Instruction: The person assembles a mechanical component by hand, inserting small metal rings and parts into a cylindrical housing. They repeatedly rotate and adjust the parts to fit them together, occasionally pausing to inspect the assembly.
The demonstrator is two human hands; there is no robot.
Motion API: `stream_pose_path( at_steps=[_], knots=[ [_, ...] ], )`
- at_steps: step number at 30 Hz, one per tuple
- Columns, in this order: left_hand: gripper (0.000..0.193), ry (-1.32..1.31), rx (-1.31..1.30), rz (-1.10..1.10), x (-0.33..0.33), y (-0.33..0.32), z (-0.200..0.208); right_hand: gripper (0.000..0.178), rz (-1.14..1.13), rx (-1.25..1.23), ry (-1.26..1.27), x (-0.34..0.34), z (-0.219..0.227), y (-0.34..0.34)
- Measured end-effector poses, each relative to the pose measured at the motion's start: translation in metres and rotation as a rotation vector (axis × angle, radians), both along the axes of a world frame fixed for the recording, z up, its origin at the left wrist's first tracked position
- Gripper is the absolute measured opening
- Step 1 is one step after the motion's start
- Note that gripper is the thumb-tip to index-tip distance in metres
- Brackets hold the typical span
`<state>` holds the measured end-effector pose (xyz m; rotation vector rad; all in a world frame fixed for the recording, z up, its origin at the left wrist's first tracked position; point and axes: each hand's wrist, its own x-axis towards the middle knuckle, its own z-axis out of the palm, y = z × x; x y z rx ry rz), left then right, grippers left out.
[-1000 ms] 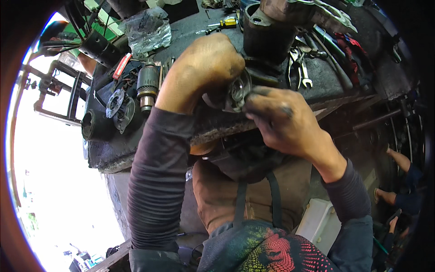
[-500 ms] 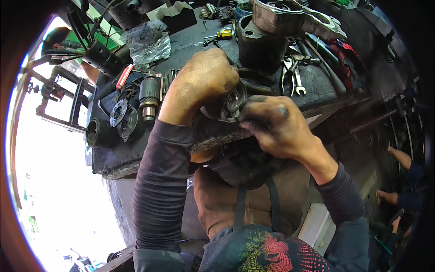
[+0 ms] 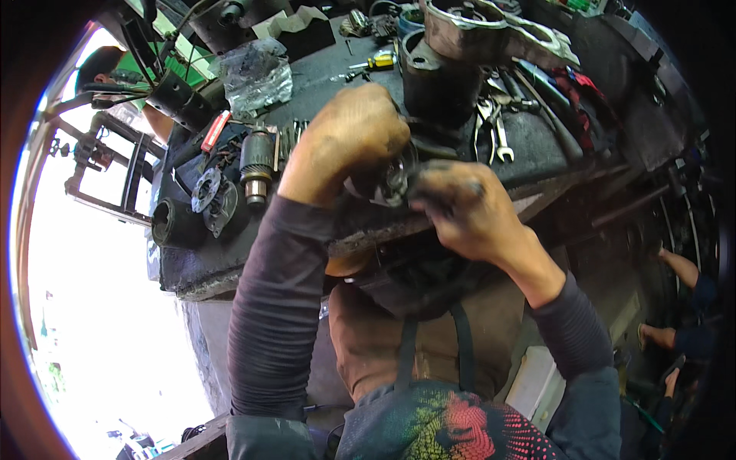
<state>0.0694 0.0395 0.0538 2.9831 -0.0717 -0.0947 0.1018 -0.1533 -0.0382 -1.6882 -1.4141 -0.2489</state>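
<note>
My left hand point(image 3: 359, 132) is closed around a rounded, shiny metal part point(image 3: 394, 182) near the front edge of the workbench. Much of that part lies hidden under the fingers, so its exact kind does not show. Against its right side is my right hand point(image 3: 464, 201), with curled, dark-smudged fingers pinched together; whatever is between them cannot be made out. Just beyond both hands stands a dark cylindrical housing point(image 3: 441, 90). Left of my left wrist lies a motor armature point(image 3: 257, 165) with a copper-coloured end, beside a round flanged plate point(image 3: 222, 208).
The dark workbench point(image 3: 330, 65) also carries a plastic bag point(image 3: 259, 77), a yellow-handled screwdriver point(image 3: 379, 60), a red utility knife point(image 3: 216, 130), a wrench point(image 3: 502, 142), pliers point(image 3: 482, 126) and a black hollow cylinder point(image 3: 175, 224). A cast metal housing point(image 3: 464, 32) rests at the back. Another person's foot point(image 3: 657, 337) shows right.
Both hands stay at the metal part. My right hand has shifted and turned slightly, its fingers now more blurred. The whole view has moved a little.
</note>
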Motion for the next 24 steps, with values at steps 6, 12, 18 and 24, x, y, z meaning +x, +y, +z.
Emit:
stream_pose_path(
  at_steps=[6,12,18,24],
  knots=[
    [0.037,-0.007,-0.146,0.207,0.005,-0.003,-0.001,0.016,-0.004,0.041,-0.022,-0.002,-0.011,0.000],
    [0.038,-0.015,-0.143,0.259,0.004,-0.004,-0.005,0.022,0.034,0.103,-0.139,0.000,-0.016,-0.003],
    [0.039,0.040,-0.157,0.223,0.006,-0.001,0.000,0.025,0.015,0.059,-0.078,0.006,-0.014,-0.008],
    [0.038,0.042,-0.061,0.121,0.010,0.004,-0.003,0.024,0.018,-0.032,-0.037,0.011,-0.010,-0.010]
  ],
)
